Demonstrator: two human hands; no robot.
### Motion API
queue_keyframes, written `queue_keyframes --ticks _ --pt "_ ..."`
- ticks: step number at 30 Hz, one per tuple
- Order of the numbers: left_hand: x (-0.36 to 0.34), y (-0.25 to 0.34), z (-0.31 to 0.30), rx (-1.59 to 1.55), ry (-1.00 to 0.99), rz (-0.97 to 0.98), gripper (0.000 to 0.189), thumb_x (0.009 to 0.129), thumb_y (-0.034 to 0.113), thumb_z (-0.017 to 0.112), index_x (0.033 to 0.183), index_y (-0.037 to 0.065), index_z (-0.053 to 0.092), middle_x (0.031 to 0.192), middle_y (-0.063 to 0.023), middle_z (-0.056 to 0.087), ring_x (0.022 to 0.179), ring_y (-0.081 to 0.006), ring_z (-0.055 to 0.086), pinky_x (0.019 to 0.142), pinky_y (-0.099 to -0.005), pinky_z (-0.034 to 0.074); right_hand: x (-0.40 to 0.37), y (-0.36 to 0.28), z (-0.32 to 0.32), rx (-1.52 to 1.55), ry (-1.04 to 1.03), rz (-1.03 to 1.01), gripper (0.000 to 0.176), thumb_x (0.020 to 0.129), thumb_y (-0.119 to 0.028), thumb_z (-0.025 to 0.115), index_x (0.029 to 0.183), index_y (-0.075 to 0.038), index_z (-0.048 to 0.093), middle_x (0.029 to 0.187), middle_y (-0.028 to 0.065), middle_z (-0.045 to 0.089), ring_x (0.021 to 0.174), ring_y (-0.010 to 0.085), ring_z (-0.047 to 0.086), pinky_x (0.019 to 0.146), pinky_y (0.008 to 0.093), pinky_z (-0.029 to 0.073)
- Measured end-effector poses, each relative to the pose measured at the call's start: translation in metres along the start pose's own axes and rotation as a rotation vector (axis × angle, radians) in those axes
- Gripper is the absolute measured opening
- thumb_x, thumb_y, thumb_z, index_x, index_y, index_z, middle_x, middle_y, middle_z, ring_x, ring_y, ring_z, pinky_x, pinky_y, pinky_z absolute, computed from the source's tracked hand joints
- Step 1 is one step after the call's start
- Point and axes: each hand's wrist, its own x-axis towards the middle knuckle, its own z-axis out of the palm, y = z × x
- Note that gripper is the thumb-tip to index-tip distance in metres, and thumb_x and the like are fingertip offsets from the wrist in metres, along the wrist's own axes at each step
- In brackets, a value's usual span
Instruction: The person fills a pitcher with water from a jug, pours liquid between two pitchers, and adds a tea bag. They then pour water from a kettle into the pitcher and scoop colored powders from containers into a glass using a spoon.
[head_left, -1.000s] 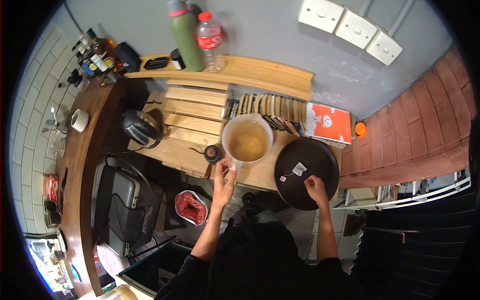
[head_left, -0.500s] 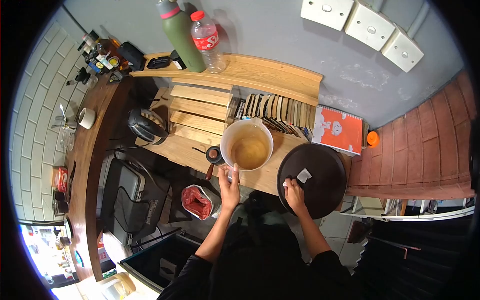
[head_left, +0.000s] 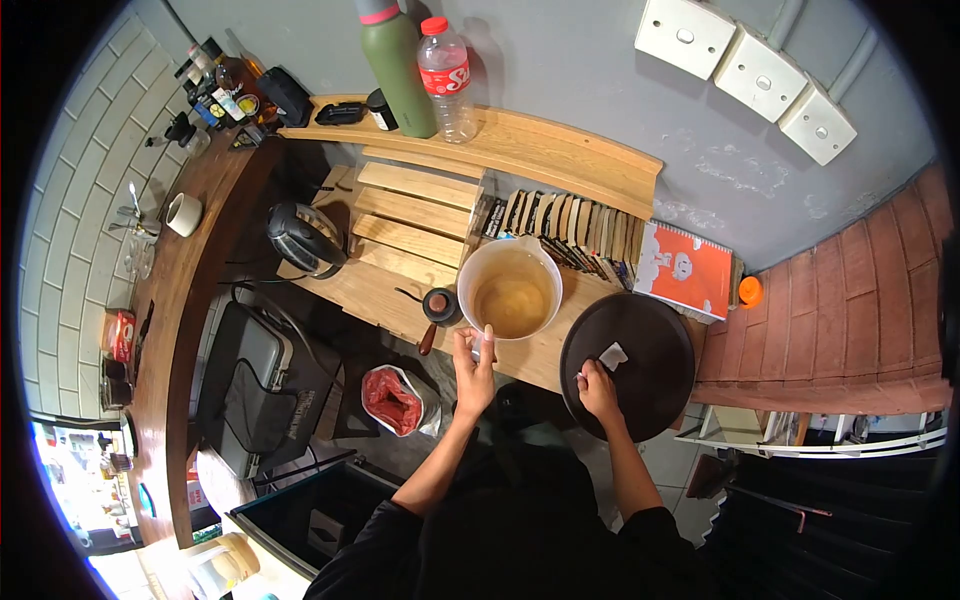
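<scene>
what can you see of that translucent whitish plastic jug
The jug looks like translucent plastic, round and open-topped, with a spout on the far rim and a handle on the near side. Clear amber liquid is inside. It stands upright on the light wooden table, left of the round dark tray. The left hand grips its handle.

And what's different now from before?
The right hand moved left across the tray and took hold of the tag by the teabag. The teabag stayed on the tray, and the left hand stayed on the jug.
</scene>
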Motion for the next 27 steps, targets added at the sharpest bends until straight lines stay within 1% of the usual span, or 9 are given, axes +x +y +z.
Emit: queue_keyframes --ticks 3,5,6,8,12,16,22,26,27 --pt "0.002 -0.002 -0.004 -0.019 -0.038 -0.03 0.021 0.101 0.022 0.057 0.097 0.005 0.044 0.071 -0.0008 0.049 0.062 -0.0051 0.046 0.054 -0.0223 0.036 0.004 0.017 -0.004 0.076 0.077 -0.088 0.014 0.082 0.003 0.061 0.087 -0.003 0.049 0.08 0.0174 0.055 0.079 0.0357 0.065 0.065 0.0398 0.051" --pt "0.004 -0.003 -0.005 -0.044 -0.072 -0.016 0.021 0.101 0.021 0.057 0.097 0.005 0.044 0.073 -0.0014 0.051 0.065 -0.0064 0.047 0.057 -0.0232 0.038 0.012 0.011 -0.028 0.34 0.031 0.099 0.014 0.082 0.003 0.06 0.087 -0.002 0.048 0.078 0.0169 0.058 0.068 0.0288 0.065 0.06 0.036 0.05" --pt "0.005 -0.003 -0.007 -0.046 -0.07 -0.016 0.021 0.101 0.021 0.057 0.097 0.005 0.044 0.073 -0.0014 0.051 0.065 -0.0064 0.047 0.057 -0.0232 0.038 0.017 -0.009 -0.057 0.422 0.007 0.174 0.017 0.082 0.007 0.059 0.088 -0.003 0.047 0.077 0.0132 0.06 0.063 0.0172 0.064 0.06 0.0307 0.052" --pt "0.007 -0.003 -0.012 -0.029 -0.154 -0.012 0.017 0.102 0.017 0.055 0.098 0.008 0.043 0.084 -0.0019 0.049 0.076 -0.0084 0.05 0.066 -0.0246 0.043 0.024 -0.014 -0.088 0.69 0.045 0.148 0.019 0.084 0.012 0.056 0.087 -0.003 0.046 0.077 0.008 0.06 0.069 0.0135 0.064 0.065 0.0281 0.054" --pt "0.009 -0.004 -0.019 -0.019 -0.195 -0.03 0.015 0.102 0.015 0.055 0.099 0.007 0.043 0.09 -0.0027 0.05 0.084 -0.0107 0.051 0.074 -0.0279 0.046 0.033 -0.073 -0.176 0.872 0.089 0.018 0.02 0.087 0.014 0.054 0.087 -0.004 0.044 0.078 0.0047 0.056 0.071 0.0122 0.061 0.069 0.027 0.053" --pt "0.003 0.002 -0.022 0.126 -0.129 0.051 0.027 0.097 0.019 0.061 0.108 0.001 0.044 0.095 -0.0086 0.055 0.088 -0.0172 0.056 0.08 -0.0323 0.047 0.024 -0.128 -0.241 0.951 -0.068 -0.162 0.018 0.092 0.005 0.057 0.086 -0.004 0.043 0.08 0.0045 0.051 0.068 0.013 0.057 0.062 0.0265 0.049" --pt "-0.007 0.024 -0.027 0.268 0.037 0.111 0.036 0.093 0.016 0.065 0.117 0.0 0.044 0.112 -0.0126 0.054 0.104 -0.0237 0.055 0.092 -0.0369 0.045 0.044 -0.152 -0.236 0.939 -0.03 -0.182 0.016 0.095 -0.002 0.058 0.09 -0.004 0.043 0.075 0.0043 0.049 0.062 0.0117 0.053 0.056 0.0259 0.047" --pt "-0.008 0.027 -0.034 0.087 -0.045 0.044 0.034 0.092 0.014 0.066 0.116 0.0 0.046 0.11 -0.0112 0.055 0.104 -0.0228 0.056 0.093 -0.0363 0.045 0.049 -0.182 -0.236 0.903 -0.099 -0.168 0.013 0.096 -0.001 0.056 0.094 -0.002 0.044 0.075 0.0087 0.06 0.065 0.0124 0.06 0.059 0.0252 0.052" --pt "-0.007 0.032 -0.034 0.075 -0.066 0.039 0.033 0.091 0.014 0.067 0.115 0.0 0.05 0.108 -0.01 0.056 0.103 -0.0219 0.056 0.092 -0.0356 0.045 0.049 -0.188 -0.237 0.895 -0.131 -0.155 0.012 0.097 -0.002 0.056 0.104 0.001 0.046 0.075 0.0119 0.066 0.063 0.0122 0.061 0.059 0.0254 0.052"
